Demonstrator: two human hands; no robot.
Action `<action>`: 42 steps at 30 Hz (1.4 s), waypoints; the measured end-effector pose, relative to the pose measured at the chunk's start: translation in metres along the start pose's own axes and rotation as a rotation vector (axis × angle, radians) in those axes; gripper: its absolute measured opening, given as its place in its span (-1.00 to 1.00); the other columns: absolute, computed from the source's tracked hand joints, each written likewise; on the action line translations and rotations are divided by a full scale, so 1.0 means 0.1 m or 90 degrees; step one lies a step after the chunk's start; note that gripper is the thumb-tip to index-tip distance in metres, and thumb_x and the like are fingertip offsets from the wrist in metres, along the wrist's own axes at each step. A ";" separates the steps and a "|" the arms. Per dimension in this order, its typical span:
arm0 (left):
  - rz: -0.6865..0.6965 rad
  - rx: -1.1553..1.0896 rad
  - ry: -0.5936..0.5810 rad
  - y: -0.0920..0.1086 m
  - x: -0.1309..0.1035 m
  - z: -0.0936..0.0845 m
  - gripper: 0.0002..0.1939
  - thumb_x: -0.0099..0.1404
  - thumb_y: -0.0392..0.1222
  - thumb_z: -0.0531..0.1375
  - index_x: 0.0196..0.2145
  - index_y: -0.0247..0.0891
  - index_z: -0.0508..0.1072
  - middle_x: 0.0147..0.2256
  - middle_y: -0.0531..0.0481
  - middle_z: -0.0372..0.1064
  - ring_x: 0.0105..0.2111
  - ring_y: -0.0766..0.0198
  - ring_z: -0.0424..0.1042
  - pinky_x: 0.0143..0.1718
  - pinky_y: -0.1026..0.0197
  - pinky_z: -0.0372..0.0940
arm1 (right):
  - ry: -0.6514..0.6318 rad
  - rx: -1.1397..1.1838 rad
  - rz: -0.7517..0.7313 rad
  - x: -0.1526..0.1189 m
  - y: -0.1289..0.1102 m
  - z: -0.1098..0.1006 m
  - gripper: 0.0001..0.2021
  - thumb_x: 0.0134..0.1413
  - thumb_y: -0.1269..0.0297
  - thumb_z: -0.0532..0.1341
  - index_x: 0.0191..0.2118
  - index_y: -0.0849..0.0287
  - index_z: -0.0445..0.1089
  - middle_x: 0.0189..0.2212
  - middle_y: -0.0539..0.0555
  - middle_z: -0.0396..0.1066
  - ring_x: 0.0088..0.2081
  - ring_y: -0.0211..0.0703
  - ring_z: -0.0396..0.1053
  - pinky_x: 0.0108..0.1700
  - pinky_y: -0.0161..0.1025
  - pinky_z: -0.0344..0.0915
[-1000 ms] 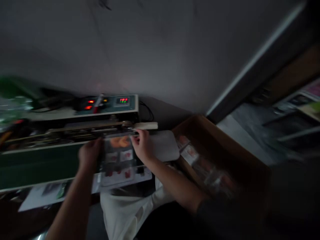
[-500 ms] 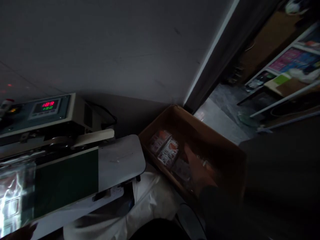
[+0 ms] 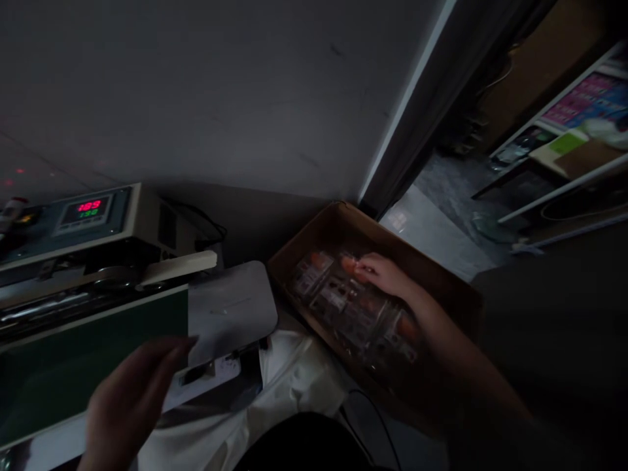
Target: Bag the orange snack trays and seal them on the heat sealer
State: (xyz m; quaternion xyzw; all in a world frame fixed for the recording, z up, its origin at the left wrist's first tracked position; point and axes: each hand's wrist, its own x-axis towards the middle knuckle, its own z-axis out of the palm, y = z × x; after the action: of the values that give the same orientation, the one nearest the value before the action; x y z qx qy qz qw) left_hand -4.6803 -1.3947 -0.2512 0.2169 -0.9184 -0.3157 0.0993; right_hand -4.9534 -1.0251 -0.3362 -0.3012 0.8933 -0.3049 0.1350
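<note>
My right hand [image 3: 385, 273] reaches into a cardboard box [image 3: 422, 252]. Its fingertips are closed on the orange end of a clear plastic packet [image 3: 348, 263]. Several similar packets [image 3: 356, 320], with dark print and orange patches, lie in rows under and beside that hand; the dim light hides their contents. On the left, my left hand [image 3: 130, 392] hovers by the front edge of the green belt [image 3: 122, 333] of a band sealer [image 3: 142, 219]. Its fingers stretch out to the right, slightly blurred, with nothing visible in them.
A grey metal plate [image 3: 235, 307] extends from the belt toward the box. White cloth or plastic [image 3: 294, 379] hangs below it. The sealer's display [image 3: 88, 210] glows red and green. Behind the box rises a grey wall [image 3: 245, 98]; at right, a doorway shows shelves [image 3: 569, 118].
My right hand has shifted toward the back of the box and now grips a packet. My left hand has come into view over the belt. The shiny packet on the belt's left is gone from view.
</note>
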 end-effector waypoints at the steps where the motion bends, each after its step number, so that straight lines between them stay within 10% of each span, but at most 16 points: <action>1: 0.016 -0.075 -0.034 0.11 0.11 0.09 -0.73 0.25 0.12 0.18 -0.23 -0.04 0.55 -0.25 0.02 0.55 -0.26 0.14 0.52 -0.25 0.23 0.40 | 0.016 -0.008 -0.093 -0.03 -0.23 -0.21 -0.76 0.22 0.16 0.20 -0.39 0.15 0.50 -0.39 0.07 0.48 -0.26 -0.17 0.40 -0.09 -0.16 0.32; 7: 0.200 -0.494 -0.223 0.99 0.80 0.26 -0.09 -0.32 -0.14 0.56 0.06 -0.12 0.44 0.05 -0.13 0.40 0.13 -0.12 0.31 0.11 0.01 0.28 | 0.145 0.045 -0.362 -0.18 -1.99 -1.05 -0.73 0.11 -0.10 0.23 -0.35 -0.05 0.53 -0.44 -0.14 0.48 -0.32 -0.27 0.43 0.12 -0.01 0.27; 11: 0.090 -0.610 -0.422 0.98 0.77 0.07 -0.50 -0.14 -0.13 0.49 -0.19 -0.25 0.56 -0.28 -0.13 0.52 -0.24 -0.05 0.50 -0.21 0.02 0.43 | 0.162 -0.036 -0.490 -0.14 -2.61 -0.99 -0.76 0.20 0.00 0.19 -0.36 -0.04 0.52 -0.56 -0.21 0.40 -0.47 -0.40 0.36 0.07 -0.12 0.30; 16: 0.009 -0.684 -0.405 0.43 0.50 -0.03 -0.57 -0.05 -0.11 0.46 -0.20 -0.31 0.57 -0.30 -0.15 0.53 -0.35 0.07 0.49 -0.30 0.14 0.41 | 0.106 -0.028 -0.556 0.16 -2.69 -0.60 -0.83 0.22 0.11 0.23 -0.26 0.04 0.52 -0.56 -0.15 0.41 -0.52 -0.40 0.32 -0.30 -0.38 0.32; 22: -0.031 -0.695 -0.352 -0.04 0.36 -0.13 -0.60 0.00 -0.11 0.45 -0.20 -0.32 0.57 -0.24 -0.18 0.53 -0.28 0.08 0.49 -0.22 0.18 0.38 | 0.158 0.010 -0.599 0.34 -2.85 -0.26 -0.81 0.11 0.02 0.30 -0.35 0.00 0.51 -0.65 -0.13 0.30 -0.54 -0.33 0.24 -0.17 -0.25 0.35; 27: -0.089 -0.810 -0.264 -0.11 0.24 -0.12 -0.50 -0.09 -0.03 0.49 -0.19 -0.28 0.55 -0.24 -0.15 0.54 -0.31 0.11 0.50 -0.27 0.21 0.39 | 0.328 0.358 -0.328 0.42 -2.69 0.04 -0.62 0.21 -0.14 0.12 -0.21 0.04 0.48 -0.33 0.02 0.47 -0.32 -0.24 0.42 -0.25 -0.25 0.41; 32: -0.195 -0.825 -0.136 -0.17 0.12 0.11 -0.49 -0.06 -0.06 0.48 -0.16 -0.25 0.49 -0.23 -0.10 0.52 -0.29 0.15 0.50 -0.29 0.23 0.39 | 0.073 0.587 -0.068 0.36 -2.41 0.93 -0.56 0.14 -0.10 0.19 -0.03 0.12 0.43 -0.19 0.12 0.52 -0.21 -0.09 0.50 -0.26 -0.17 0.48; 36: -0.263 -0.867 -0.072 -0.35 0.15 0.21 -0.43 -0.01 0.07 0.43 -0.09 -0.21 0.44 -0.19 -0.09 0.50 -0.29 0.15 0.51 -0.36 0.26 0.38 | 0.155 0.583 -0.062 0.34 -2.35 1.47 -0.50 0.09 0.03 0.27 0.11 0.12 0.33 -0.18 0.11 0.53 -0.17 -0.08 0.50 -0.13 -0.14 0.47; 42: -0.296 -0.811 0.074 -0.54 0.35 0.21 -0.61 -0.03 0.02 0.44 -0.36 -0.25 0.43 -0.47 0.10 0.37 -0.53 0.42 0.37 -0.51 0.43 0.24 | 0.230 0.512 -0.145 0.42 -2.34 1.67 -0.23 0.13 0.14 0.26 0.37 0.11 -0.10 0.04 0.24 0.40 0.00 -0.08 0.42 -0.05 -0.14 0.44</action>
State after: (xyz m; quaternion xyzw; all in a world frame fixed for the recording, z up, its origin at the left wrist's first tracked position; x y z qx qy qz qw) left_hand -4.7000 -1.4377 -0.2992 0.3247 -0.4755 -0.7961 0.1866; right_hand -4.8083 -1.2771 -0.3219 -0.2635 0.6743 -0.6881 0.0491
